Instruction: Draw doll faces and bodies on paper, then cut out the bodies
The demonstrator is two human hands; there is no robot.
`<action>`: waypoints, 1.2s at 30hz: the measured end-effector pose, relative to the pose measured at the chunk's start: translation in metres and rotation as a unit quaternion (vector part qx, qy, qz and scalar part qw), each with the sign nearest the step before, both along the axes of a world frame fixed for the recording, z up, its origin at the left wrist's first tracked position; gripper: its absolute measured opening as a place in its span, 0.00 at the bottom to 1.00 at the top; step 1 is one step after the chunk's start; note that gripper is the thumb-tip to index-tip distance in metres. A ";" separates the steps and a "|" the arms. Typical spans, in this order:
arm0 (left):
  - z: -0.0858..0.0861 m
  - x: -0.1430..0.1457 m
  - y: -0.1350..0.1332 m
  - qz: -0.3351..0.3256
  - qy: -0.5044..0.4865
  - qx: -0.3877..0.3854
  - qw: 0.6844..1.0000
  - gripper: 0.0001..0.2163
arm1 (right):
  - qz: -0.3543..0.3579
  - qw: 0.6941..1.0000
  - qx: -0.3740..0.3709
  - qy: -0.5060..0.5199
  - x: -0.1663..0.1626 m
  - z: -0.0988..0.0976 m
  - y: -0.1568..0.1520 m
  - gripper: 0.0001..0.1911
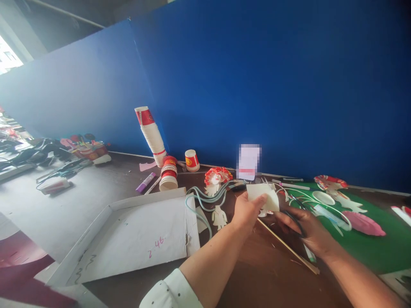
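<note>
My left hand (244,210) pinches a cream piece of paper (272,197), thumb on top. My right hand (313,233) is closed around the dark handles of a pair of scissors (299,226), just right of the paper; I cannot tell whether the blades touch it. Below the hands a thin wooden stick (285,244) lies slanting on the brown table. Left of my left hand is a small cut-out paper figure (219,218). Behind it sits a red and white paper-cup decoration (218,177).
A shallow white box lid (128,239) and pale-blue cable (205,197) lie left. Behind stand a leaning tall stack of paper cups (152,137) and a single cup (192,160). A green mat (369,252) bears a pink oval piece (362,222). A blue partition (272,85) rises behind.
</note>
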State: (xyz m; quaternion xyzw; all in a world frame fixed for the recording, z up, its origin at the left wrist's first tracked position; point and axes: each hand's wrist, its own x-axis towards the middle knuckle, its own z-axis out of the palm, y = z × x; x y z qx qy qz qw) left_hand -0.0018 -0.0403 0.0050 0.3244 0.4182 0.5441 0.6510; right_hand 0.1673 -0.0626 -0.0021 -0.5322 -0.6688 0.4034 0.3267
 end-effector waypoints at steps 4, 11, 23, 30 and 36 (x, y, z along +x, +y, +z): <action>0.003 -0.001 0.001 0.010 0.008 -0.015 1.000 0.17 | 0.008 1.000 -0.006 -0.001 -0.001 -0.002 0.000 0.18; 0.008 -0.001 -0.003 0.031 0.017 -0.001 0.999 0.13 | 0.016 1.000 0.010 0.007 -0.001 -0.006 0.000 0.22; 0.005 -0.001 -0.002 0.033 0.012 -0.001 0.999 0.12 | 0.024 0.999 0.006 0.026 0.001 -0.008 0.000 0.21; 0.005 0.000 -0.002 0.033 0.009 -0.002 0.999 0.12 | 0.007 1.000 0.005 0.012 -0.002 -0.008 0.001 0.21; 0.006 0.001 -0.003 0.044 0.011 -0.010 0.999 0.11 | -0.020 0.999 0.025 0.023 -0.007 -0.009 -0.001 0.19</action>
